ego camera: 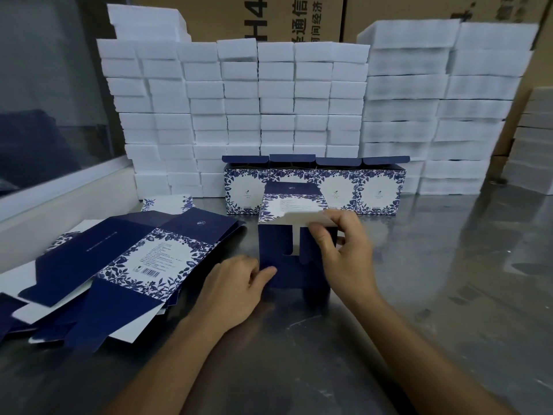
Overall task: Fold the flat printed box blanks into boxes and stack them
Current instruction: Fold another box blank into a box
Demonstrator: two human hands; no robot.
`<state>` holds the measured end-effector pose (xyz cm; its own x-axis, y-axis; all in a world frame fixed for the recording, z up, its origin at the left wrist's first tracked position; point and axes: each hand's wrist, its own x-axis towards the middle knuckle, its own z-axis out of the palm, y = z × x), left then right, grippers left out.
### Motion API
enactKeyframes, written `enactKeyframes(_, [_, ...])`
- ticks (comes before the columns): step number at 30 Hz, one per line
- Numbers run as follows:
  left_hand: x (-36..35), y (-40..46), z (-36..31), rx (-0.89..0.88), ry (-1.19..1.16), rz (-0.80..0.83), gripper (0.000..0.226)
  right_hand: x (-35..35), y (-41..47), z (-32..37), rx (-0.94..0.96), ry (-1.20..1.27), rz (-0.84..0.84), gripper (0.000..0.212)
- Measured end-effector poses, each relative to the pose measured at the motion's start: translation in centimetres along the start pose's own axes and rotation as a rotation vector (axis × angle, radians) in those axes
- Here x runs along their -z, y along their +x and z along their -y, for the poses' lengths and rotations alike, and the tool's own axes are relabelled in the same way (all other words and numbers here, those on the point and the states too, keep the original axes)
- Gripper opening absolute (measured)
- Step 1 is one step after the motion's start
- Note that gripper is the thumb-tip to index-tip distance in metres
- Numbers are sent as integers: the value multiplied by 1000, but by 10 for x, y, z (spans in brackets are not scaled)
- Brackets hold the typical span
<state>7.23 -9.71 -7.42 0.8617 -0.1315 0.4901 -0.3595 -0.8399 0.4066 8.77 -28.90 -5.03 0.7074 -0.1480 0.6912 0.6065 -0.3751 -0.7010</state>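
Now the left hand [236, 290] braces the half-formed box [294, 235] on the table [419, 310], thumb pressed to its side, so the right hand [344, 250], just above, can pinch its flap [302, 218] down.

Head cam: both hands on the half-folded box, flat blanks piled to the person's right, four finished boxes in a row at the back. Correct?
Not quite: the head view shows the pile of flat blanks to the person's left, not right. The rest holds: the left hand and right hand are on the half-folded box, and four finished boxes stand in a row behind.
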Motion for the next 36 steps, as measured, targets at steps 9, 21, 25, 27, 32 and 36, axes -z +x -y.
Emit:
enactKeyframes(9, [8, 0, -13, -96, -148, -328, 28, 0, -1, 4, -121, 284, 66, 38])
enactKeyframes(21, [12, 1, -22, -103, -298, -453, 36, -7, -7, 9, 104, -64, 47, 14])
enactKeyframes(25, [9, 3, -26, -136, -282, -520, 21, -14, -10, 14, 282, -285, 42, 20])
enactKeyframes(27, [8, 4, -27, -140, -269, -534, 18, -19, -14, 17, 317, -342, 39, 20])
enactKeyframes(32, [8, 4, -31, -143, -271, -579, 16, -27, -20, 21, 352, -453, -32, 16])
enactKeyframes(36, [9, 6, -36, -120, -250, -601, 16, -31, -18, 24, 321, -463, -81, 7])
